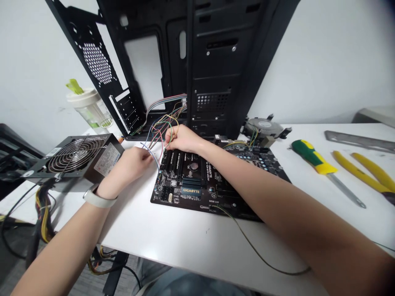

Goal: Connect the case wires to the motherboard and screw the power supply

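A black Gigabyte motherboard (191,191) lies flat on the white table, in front of an open black computer case (216,78). Thin coloured wires (157,127) run out of the case to the board's back left corner. My right hand (179,139) is over that corner, its fingers closed on the thin wires. Beside the board's left edge, my left hand (135,163) has its fingers pinched together near the ends of the blue and white wires; what lies between the fingertips is too small to make out.
A power supply (105,158) with cables over the table edge sits at left, a lidded cup (89,107) behind it. On the right are a CPU cooler (263,126), a screwdriver (313,158), yellow-handled pliers (359,170) and a grey metal strip (358,140).
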Available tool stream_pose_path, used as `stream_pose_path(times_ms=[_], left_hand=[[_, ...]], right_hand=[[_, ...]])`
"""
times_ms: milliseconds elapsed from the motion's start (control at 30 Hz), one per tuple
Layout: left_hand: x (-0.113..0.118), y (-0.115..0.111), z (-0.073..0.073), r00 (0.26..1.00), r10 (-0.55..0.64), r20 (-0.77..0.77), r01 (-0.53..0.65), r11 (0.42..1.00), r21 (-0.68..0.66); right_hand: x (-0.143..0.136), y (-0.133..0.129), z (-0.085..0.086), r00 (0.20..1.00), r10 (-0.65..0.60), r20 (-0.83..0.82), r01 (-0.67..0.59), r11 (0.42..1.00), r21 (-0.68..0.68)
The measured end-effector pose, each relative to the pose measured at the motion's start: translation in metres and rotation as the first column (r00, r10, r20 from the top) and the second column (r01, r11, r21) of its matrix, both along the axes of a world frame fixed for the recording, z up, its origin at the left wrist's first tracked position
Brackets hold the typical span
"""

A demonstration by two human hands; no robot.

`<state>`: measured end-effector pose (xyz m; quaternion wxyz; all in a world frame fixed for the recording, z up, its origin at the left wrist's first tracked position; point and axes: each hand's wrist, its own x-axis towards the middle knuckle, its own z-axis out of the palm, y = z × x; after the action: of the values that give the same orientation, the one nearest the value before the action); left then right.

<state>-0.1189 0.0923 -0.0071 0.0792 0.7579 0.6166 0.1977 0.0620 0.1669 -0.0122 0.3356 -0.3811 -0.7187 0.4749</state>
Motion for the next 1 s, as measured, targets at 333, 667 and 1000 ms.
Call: stream_pose_path(times_ms=[333,667,1000], left_hand=[[-0.007,-0.006,0.006,0.937,0.231,-0.263,-0.201,0.970,0.134],[-0.001,0.004,-0.004,0.970,0.119,-0.213,-0.119,0.993,0.017],[0.006,0.001,0.004,0.999,0.046,-0.023,-0.047,0.997,-0.064]], right_hand=[[-0.003,-0.003,0.002,0.993,-0.039,0.112,0.024,0.990,0.136],[-0.002,-0.007,0.010,0.968,-0.082,0.238,0.007,0.953,0.303],[-0.003,-0.004,0.007,0.969,-0.087,0.230,0.028,0.968,0.249]])
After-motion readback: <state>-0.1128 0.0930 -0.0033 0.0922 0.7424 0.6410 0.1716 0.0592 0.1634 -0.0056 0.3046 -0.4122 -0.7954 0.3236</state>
